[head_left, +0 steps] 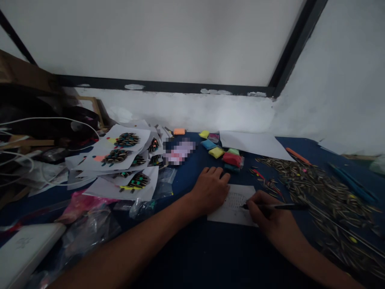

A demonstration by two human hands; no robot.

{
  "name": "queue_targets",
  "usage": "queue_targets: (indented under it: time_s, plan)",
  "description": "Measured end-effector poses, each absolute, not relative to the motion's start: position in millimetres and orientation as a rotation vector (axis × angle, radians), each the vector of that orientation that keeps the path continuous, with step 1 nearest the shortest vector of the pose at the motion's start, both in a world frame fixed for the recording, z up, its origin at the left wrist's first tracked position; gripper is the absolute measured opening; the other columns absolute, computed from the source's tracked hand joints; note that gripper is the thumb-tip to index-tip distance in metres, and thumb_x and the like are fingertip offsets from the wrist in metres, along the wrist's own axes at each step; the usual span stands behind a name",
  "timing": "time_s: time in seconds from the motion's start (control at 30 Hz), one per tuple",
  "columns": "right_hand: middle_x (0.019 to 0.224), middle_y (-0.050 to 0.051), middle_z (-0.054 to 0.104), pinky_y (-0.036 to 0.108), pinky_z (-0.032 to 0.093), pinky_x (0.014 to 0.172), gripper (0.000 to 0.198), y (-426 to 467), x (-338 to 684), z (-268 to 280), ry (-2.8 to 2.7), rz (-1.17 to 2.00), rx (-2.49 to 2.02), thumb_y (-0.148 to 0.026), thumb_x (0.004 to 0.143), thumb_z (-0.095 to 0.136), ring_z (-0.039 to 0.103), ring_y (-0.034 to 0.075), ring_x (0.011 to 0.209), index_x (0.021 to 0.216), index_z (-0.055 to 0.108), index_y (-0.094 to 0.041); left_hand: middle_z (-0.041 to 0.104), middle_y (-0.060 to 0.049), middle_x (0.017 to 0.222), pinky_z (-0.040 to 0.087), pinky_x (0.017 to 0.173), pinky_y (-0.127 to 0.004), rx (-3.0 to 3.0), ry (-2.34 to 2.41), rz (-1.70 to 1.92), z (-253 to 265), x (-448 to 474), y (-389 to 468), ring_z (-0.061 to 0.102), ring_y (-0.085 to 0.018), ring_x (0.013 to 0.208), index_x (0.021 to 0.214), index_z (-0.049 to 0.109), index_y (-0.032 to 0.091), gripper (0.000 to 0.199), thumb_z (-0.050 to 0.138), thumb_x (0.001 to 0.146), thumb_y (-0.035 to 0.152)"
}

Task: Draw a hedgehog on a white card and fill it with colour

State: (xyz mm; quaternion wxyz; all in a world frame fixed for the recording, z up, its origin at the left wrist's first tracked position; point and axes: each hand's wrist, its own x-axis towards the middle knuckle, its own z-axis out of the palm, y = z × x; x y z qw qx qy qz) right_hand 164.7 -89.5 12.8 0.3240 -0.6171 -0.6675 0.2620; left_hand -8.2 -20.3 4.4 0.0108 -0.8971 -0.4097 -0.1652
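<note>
Left hand [212, 192]: palm down, fingers slightly bent and loosely spread, no object visible in its grip; lies over the upper left edge of the small sheet [231, 217].
Right hand [267, 214]: closed narrow around the black pen [285, 206].
Black pen: near level in view, tip end at the right side of the drawing [236, 199], tail toward the seed pile [325, 190]. Whether the tip touches paper: can't tell.
Small sheet: flat on the blue desk [192, 257], between both hands; drawing is an oval filled with short marks.
Seed pile: dark striped seeds spread over the right of the desk, a few small yellow bits among them.
Colored packets [216, 152]: yellow, blue, red and green, clustered beyond the left hand; an orange packet [179, 131] sits apart, near the wall [192, 108].
White sheet [255, 143]: flat, behind the small sheet, next to the packets.
Orange tool [297, 156]: at the far edge of the seed pile, exact type unclear.
Finished-looking sheets [111, 192]: overlapping stack at left, spiny figures in dark seeds with colored parts.
Plastic bags [90, 228]: crumpled, clear and pink, in front of the stack.
White box [27, 249]: near left corner, dark mark on top.
</note>
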Motion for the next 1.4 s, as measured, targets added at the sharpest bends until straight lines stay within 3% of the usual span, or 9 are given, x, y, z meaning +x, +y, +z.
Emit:
queue_targets:
  time_s: [0.6, 1.4]
  plan:
    - [0.053, -0.004, 0.043, 0.024, 0.032, 0.043, 0.024, -90.4, 164.6, 12.4, -1.721, 0.752, -1.575, -0.036, 0.080, 0.051, 0.040, 0.012, 0.048, 0.061, 0.048, -0.023, 0.057, -0.011, 0.111, 0.039, 0.090, -0.041, -2.800, -1.280, -0.507, 4.7, -7.9, -20.4, 0.052, -0.024, 0.103, 0.112, 0.054, 0.016, 0.028, 0.041, 0.092, 0.029]
    - [0.050, -0.004, 0.044, 0.024, 0.032, 0.041, 0.026, -91.0, 163.7, 23.3, -1.712, 0.612, -1.655, -0.040, 0.076, 0.048, 0.043, 0.012, 0.045, 0.056, 0.046, -0.023, 0.057, -0.010, 0.112, 0.039, 0.092, -0.040, -2.804, -1.287, -0.500, 3.4, -8.4, -20.0, 0.051, -0.024, 0.105, 0.114, 0.053, 0.016, 0.029, 0.041, 0.093, 0.030]
